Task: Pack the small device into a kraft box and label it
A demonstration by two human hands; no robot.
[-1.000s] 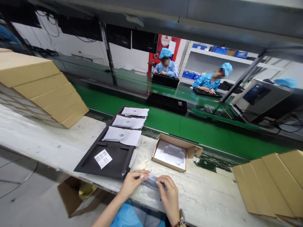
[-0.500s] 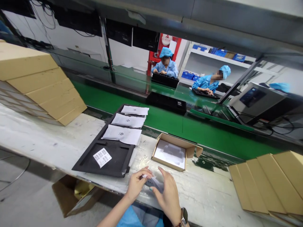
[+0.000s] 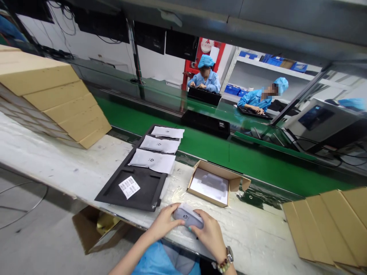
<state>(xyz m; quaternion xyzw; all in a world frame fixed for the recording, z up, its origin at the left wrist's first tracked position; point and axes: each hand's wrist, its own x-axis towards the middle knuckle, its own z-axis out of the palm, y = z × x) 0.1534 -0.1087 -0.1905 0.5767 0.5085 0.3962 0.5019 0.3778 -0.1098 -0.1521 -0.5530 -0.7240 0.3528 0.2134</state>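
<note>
At bench edge, left hand and right hand pinch pouch, lengthwise left-right.

A black foam tray is laid on the white worktable, with three white pouches set along it and a small label sheet at its near end. To its right an open cardboard box with a white insert is seen. Flat cartons are stacked at far left and near right. Beyond, a green conveyor belt is run, where two people in blue caps are seated.
</note>
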